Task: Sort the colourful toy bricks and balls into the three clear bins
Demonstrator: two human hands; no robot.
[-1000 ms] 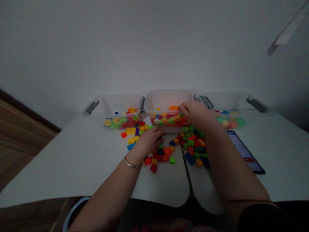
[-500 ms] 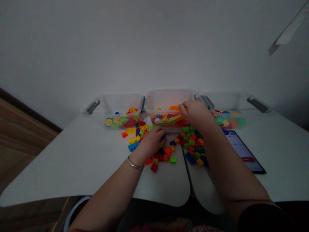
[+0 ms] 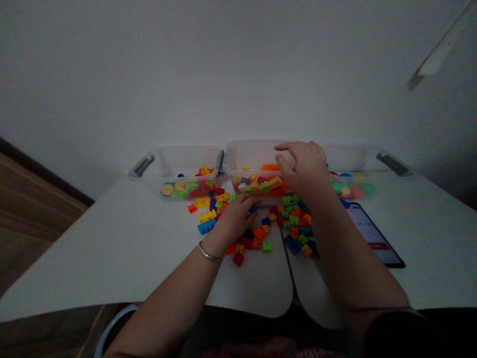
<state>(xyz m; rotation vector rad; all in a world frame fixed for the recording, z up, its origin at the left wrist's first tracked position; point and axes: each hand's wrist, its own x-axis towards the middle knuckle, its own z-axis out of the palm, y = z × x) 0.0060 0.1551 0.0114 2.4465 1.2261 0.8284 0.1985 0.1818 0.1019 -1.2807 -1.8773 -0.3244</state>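
My left hand [image 3: 238, 216] is low over the loose building bricks, its thumb and fingers closed around a small dark blue brick [image 3: 253, 208]. Above the right front edge of the middle clear bin [image 3: 257, 144], my right hand [image 3: 303, 161] has thumb and forefinger apart with nothing between them. An orange brick [image 3: 271, 167] lies in that bin on a mix of other coloured bricks. Left of my left hand are a yellow brick [image 3: 207, 216] and a blue brick [image 3: 206, 226]. A bright green brick [image 3: 267, 246] lies nearer to me.
The left bin [image 3: 186, 147] holds yellow and green round pieces; the right bin [image 3: 346, 149] holds coloured discs. More bricks [image 3: 294, 220] are piled under my right forearm. A phone [image 3: 376, 238] lies on the white table [image 3: 130, 248], which has a seam between its sections.
My right hand has let go of the orange brick, which stays in the middle bin, and has moved slightly up and right with fingers parted. My left hand has barely moved.
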